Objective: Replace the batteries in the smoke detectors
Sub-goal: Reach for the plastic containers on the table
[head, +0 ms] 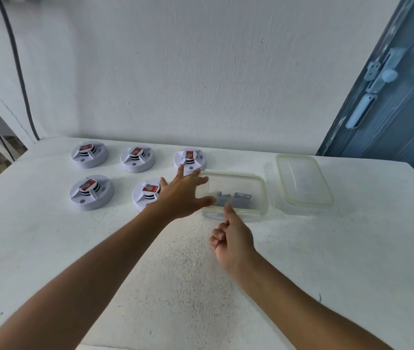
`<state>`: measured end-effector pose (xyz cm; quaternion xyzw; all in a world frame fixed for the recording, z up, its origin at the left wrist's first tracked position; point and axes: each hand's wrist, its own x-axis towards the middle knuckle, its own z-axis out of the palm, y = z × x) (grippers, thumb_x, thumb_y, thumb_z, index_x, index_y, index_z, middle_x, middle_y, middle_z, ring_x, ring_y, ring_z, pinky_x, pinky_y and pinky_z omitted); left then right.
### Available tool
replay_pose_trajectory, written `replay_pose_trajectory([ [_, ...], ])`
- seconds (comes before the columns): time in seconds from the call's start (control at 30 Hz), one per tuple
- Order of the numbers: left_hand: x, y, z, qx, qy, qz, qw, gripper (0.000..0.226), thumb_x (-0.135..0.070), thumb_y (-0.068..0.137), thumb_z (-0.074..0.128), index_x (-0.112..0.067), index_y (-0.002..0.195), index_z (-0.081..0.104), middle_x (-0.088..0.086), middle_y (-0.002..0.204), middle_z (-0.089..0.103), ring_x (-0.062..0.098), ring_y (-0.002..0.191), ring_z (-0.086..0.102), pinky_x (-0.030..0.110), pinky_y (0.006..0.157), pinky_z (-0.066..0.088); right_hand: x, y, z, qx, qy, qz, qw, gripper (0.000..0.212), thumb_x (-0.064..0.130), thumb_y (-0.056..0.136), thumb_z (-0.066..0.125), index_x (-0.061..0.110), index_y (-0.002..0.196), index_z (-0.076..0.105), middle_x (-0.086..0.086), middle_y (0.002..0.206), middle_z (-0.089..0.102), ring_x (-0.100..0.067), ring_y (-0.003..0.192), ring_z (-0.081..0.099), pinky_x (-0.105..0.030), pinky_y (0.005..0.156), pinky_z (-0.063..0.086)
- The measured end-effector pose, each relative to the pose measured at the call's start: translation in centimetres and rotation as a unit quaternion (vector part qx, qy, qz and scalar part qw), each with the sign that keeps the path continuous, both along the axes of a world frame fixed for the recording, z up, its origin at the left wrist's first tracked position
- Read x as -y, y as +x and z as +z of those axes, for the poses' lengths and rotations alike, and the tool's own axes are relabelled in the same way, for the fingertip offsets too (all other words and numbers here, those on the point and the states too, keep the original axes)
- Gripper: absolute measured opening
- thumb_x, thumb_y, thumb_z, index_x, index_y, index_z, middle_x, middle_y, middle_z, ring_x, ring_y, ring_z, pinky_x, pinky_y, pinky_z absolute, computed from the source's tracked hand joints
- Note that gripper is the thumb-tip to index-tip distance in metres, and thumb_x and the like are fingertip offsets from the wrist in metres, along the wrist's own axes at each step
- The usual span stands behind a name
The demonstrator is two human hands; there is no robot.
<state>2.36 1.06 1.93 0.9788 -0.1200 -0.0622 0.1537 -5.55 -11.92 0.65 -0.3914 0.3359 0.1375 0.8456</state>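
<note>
White table [327, 261]: 5 smoke detectors [91, 193] in 2 rows at left. Clear container [256, 195] holds dark batteries [236, 199]; lid [303, 183] just beside it. Left hand [183, 195] spread flat, fingers on container's left rim. Right hand [233, 238] curled, thumb up, gripping nothing.

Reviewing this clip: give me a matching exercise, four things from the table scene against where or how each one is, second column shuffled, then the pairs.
Things:
1. left hand
2. right hand
3. lid
4. batteries

Places or states:
A. lying on the table to the right of the container
B. fingers spread, at the container's left rim
C. inside the clear container
D. fingers curled, thumb out, just in front of the container

Pairs: 1-B, 2-D, 3-A, 4-C
</note>
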Motion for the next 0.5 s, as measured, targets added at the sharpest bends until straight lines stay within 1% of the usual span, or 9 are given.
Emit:
replay_pose_trajectory([
  [0.07,0.0,-0.2,0.3,0.002,-0.005,0.006,1.0,0.068,-0.06,0.087,0.055,-0.026,0.144,0.042,-0.004,0.161,0.018,0.025,0.15,-0.003,0.071,0.112,0.006,0.5,-0.1,0.8,-0.019,0.005,0.076,0.997,0.03,0.036,0.088,0.066,0.012,0.077,0.052,0.001,0.05,0.041,-0.009,0.042,0.034,-0.022,0.044,0.03],
  [0.1,0.1,-0.3,0.5,0.012,-0.009,0.011,1.0,0.065,-0.059,0.086,0.058,-0.025,0.141,0.047,-0.002,0.16,0.022,0.025,0.15,0.002,0.068,0.113,0.008,0.9,-0.2,1.3,-0.015,-0.018,0.175,0.984,0.031,0.037,0.085,0.069,0.012,0.077,0.053,0.001,0.051,0.044,-0.009,0.041,0.036,-0.02,0.042,0.031],
  [0.2,0.3,-1.4,0.0,0.142,-0.034,0.002,0.989,0.038,-0.047,0.083,0.069,-0.02,0.11,0.07,0.004,0.138,0.056,0.029,0.135,0.039,0.056,0.108,0.032,2.6,-0.9,3.1,0.09,-0.205,0.472,0.853,0.024,0.031,0.085,0.069,0.009,0.077,0.065,-0.002,0.052,0.055,-0.01,0.037,0.036,-0.019,0.038,0.028],
  [0.27,0.6,-2.6,-1.2,0.25,-0.055,-0.035,0.966,0.02,-0.034,0.081,0.073,-0.015,0.088,0.074,0.006,0.109,0.069,0.029,0.109,0.057,0.053,0.088,0.047,3.3,0.0,4.1,0.191,-0.328,0.442,0.813,0.021,0.025,0.088,0.065,0.008,0.077,0.066,-0.001,0.051,0.056,-0.01,0.038,0.041,-0.019,0.04,0.031],
  [0.3,0.9,-3.3,-1.8,0.281,-0.06,-0.05,0.957,0.019,-0.033,0.082,0.069,-0.015,0.085,0.073,0.005,0.101,0.07,0.028,0.101,0.059,0.052,0.08,0.05,3.7,0.9,4.3,0.243,-0.42,0.365,0.795,0.02,0.024,0.089,0.064,0.008,0.076,0.066,0.0,0.053,0.057,-0.011,0.042,0.046,-0.021,0.044,0.036],
  [0.33,1.2,-4.0,-2.3,0.294,-0.055,-0.062,0.952,0.023,-0.035,0.084,0.062,-0.015,0.087,0.073,0.006,0.1,0.07,0.028,0.099,0.06,0.051,0.078,0.05,4.3,2.2,4.3,0.303,-0.532,0.261,0.746,0.018,0.022,0.089,0.063,0.01,0.076,0.066,0.0,0.058,0.06,-0.012,0.05,0.053,-0.023,0.05,0.042],
  [0.4,1.9,-5.3,-3.3,0.286,-0.026,-0.073,0.955,0.035,-0.043,0.086,0.054,-0.015,0.099,0.07,0.009,0.114,0.067,0.032,0.11,0.057,0.052,0.085,0.049,5.5,4.7,4.0,0.339,-0.717,0.175,0.584,0.013,0.021,0.088,0.061,0.011,0.09,0.069,-0.003,0.085,0.068,-0.018,0.079,0.062,-0.031,0.069,0.051],
  [0.43,2.2,-6.0,-3.8,0.268,-0.008,-0.07,0.961,0.041,-0.047,0.087,0.051,-0.015,0.108,0.067,0.012,0.125,0.062,0.035,0.121,0.052,0.055,0.091,0.047,6.0,5.6,3.6,0.329,-0.753,0.203,0.533,0.021,0.022,0.089,0.059,0.011,0.104,0.069,-0.006,0.104,0.067,-0.021,0.097,0.061,-0.034,0.082,0.051],
  [0.5,3.0,-7.3,-4.2,0.202,0.026,-0.039,0.978,0.058,-0.057,0.09,0.04,-0.018,0.13,0.056,0.017,0.15,0.04,0.04,0.14,0.031,0.058,0.101,0.039,6.9,6.4,2.3,0.315,-0.767,0.285,0.481,0.036,0.029,0.094,0.054,0.011,0.124,0.062,-0.008,0.129,0.058,-0.024,0.12,0.051,-0.037,0.102,0.038],
])
